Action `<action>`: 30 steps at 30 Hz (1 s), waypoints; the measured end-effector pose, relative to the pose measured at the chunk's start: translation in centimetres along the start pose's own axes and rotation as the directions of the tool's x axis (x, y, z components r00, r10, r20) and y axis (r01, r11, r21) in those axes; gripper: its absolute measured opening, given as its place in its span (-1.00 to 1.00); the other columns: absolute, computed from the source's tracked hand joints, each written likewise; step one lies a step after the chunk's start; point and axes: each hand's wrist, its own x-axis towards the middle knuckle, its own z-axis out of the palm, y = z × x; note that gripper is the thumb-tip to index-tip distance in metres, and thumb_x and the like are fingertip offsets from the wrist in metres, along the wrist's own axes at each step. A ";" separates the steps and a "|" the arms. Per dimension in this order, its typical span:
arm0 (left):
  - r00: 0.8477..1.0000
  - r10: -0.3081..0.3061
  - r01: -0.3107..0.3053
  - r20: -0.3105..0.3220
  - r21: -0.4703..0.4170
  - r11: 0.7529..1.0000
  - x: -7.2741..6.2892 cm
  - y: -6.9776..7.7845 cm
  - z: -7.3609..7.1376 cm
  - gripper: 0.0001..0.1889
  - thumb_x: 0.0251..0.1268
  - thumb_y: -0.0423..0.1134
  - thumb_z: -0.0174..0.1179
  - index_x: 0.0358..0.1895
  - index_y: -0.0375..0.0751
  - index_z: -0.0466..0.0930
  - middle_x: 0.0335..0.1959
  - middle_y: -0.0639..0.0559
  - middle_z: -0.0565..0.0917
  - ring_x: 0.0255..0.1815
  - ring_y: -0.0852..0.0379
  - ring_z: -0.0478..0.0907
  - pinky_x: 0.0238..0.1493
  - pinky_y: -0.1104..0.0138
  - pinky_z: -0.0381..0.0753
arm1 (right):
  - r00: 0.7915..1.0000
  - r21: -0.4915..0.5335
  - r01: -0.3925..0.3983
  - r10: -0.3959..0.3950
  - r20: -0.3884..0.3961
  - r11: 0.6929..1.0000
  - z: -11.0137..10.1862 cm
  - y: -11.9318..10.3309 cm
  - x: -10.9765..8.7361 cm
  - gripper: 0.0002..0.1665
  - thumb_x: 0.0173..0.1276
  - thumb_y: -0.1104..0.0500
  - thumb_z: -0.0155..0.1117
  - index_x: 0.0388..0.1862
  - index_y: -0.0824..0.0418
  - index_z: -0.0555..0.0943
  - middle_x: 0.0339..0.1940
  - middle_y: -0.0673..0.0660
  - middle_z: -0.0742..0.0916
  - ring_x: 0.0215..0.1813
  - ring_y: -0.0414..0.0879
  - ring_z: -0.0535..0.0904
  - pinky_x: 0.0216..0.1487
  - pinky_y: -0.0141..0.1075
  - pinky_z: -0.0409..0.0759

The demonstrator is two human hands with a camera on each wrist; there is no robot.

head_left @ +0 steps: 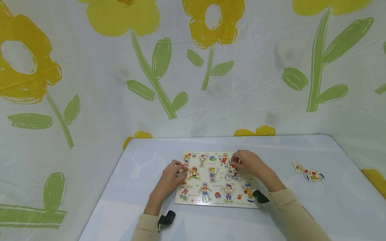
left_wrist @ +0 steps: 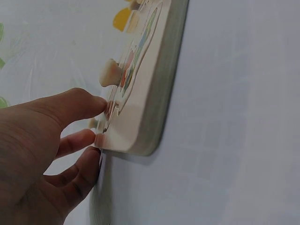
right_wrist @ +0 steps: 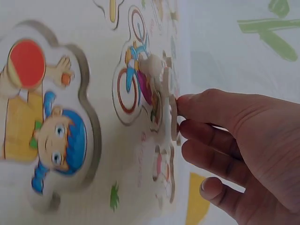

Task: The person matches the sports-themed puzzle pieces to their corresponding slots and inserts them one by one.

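Note:
A wooden peg puzzle board with pictures of children at sports lies on the table. My left hand grips its left edge; in the left wrist view the thumb is at the top face and the fingers at the corner. My right hand is over the board's upper right part. Between thumb and fingertips it pinches a puzzle piece, seen nearly edge-on in the right wrist view, its picture hidden. Close beside it are the cyclist piece and the red-clad soccer piece.
Loose puzzle pieces lie together on the table to the right of the board. Behind the table hangs a pale cloth printed with yellow flowers. Dark wrist cameras sit at both sleeves, the right one overlapping the board's corner.

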 end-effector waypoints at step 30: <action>0.998 -0.018 0.020 0.063 -0.027 0.999 0.0 0.1 -0.5 -0.82 0.22 -0.16 0.33 -0.12 0.00 0.72 -0.04 0.04 0.54 -0.25 0.18 0.43 -0.22 0.36 0.43 | 0.991 -0.176 -0.118 0.106 -0.079 0.977 2.7 -2.9 3.1 -0.86 0.37 0.13 0.28 -0.21 0.16 0.70 -0.34 0.05 0.65 -0.42 -0.15 0.46 -0.37 -0.28 0.52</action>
